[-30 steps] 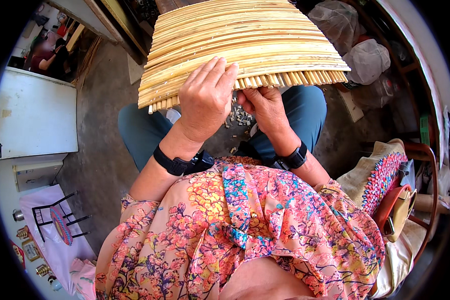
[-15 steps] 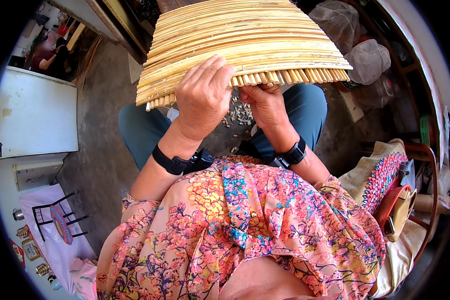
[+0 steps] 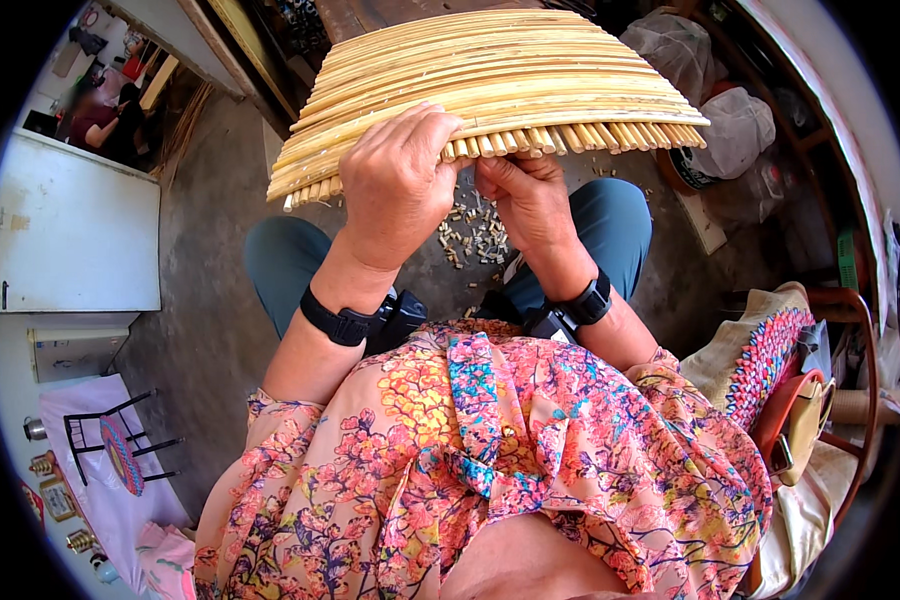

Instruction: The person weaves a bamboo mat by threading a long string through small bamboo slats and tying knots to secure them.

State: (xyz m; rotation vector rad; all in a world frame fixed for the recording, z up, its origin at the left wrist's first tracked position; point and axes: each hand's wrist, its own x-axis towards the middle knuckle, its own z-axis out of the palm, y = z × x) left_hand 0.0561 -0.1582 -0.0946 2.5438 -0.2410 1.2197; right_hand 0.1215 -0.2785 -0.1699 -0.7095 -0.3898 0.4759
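Observation:
A mat of pale yellow reed sticks (image 3: pixel 500 75), bound side by side, spreads out above my knees with its near edge toward me. My left hand (image 3: pixel 398 180) is wrapped over that near edge, fingers on the top face and gripping the mat. Just right of it, my right hand (image 3: pixel 525 200) is closed in a pinch below the row of cut stick ends. Its fingertips are partly hidden under the mat, and what they pinch cannot be made out. Many short cut stick pieces (image 3: pixel 475 235) lie on the floor between my legs.
Clear plastic bags (image 3: pixel 735 130) crowd the shelf at the right. A chair with a woven cover (image 3: pixel 760 340) and a red bag (image 3: pixel 785 420) stands at lower right. At left are a white cabinet (image 3: pixel 75 225) and a small black stool (image 3: pixel 120 440). Another person (image 3: pixel 95 120) sits far left.
The mat's far edge has come lower in view, showing brown wood behind it. My left hand has shifted slightly left, and my right hand remains pinched under the near edge.

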